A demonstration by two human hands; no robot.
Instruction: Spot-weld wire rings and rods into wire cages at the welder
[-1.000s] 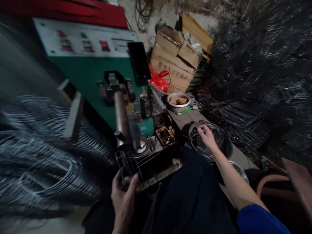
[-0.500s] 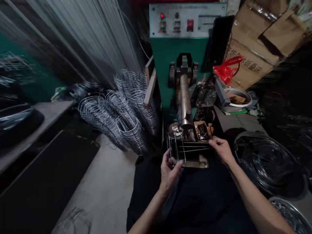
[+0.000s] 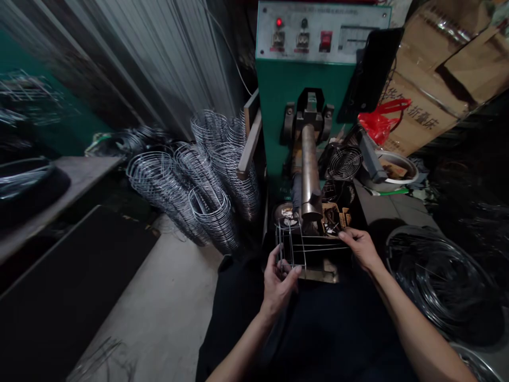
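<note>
My left hand (image 3: pixel 280 278) grips a small wire frame (image 3: pixel 291 249) of thin metal rods, thumb and fingers closed round its lower edge. The frame stands just below the front end of a metal cylinder arm (image 3: pixel 312 175) on a green machine (image 3: pixel 274 85). Thin straight wires (image 3: pixel 324 247) run from the frame toward my right hand (image 3: pixel 360 246). That hand is pinched, thumb against forefinger, at the right end of these wires. Whether the wires belong to the frame I cannot tell. A small cardboard box (image 3: pixel 336 218) of dark bits sits just behind my right fingertips.
Tall stacks of wire baskets (image 3: pixel 210 207) stand on the left by a metal bar (image 3: pixel 250 146). On the right are a wide tub of wire coils (image 3: pixel 437 281), a bowl (image 3: pixel 409 170), a red plastic bag (image 3: pixel 379 124) and large cartons (image 3: pixel 421 90).
The view has turned slightly left, so the machine sits further right in the picture. Both hands keep nearly the same grip; the wire frame remains below the cylinder's end.
</note>
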